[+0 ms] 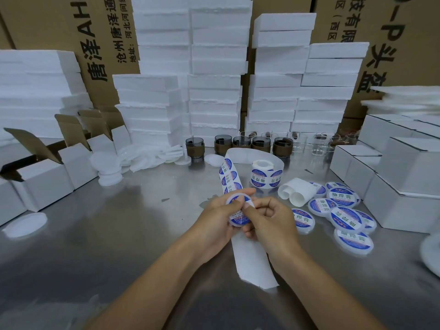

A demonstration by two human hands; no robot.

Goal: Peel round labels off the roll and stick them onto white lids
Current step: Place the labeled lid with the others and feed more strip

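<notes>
My left hand (217,214) holds a white round lid (238,220) at the table's middle, thumb on top of it. A blue-and-white round label lies on that lid, and my right hand (269,216) presses it with fingertips bent. The label roll (264,173) stands just behind; its backing strip (229,177) with several labels runs toward me, and the bare strip (252,260) passes under my hands. Several labelled lids (345,216) lie in a loose pile to the right. Plain white lids (108,169) are stacked at the left.
The steel table (119,234) carries open white cartons (45,177) at left and closed white boxes (402,177) at right. Dark glass jars (240,142) and clear ones stand behind the roll, before tall foam-block stacks (214,75). One loose lid (25,223) lies far left.
</notes>
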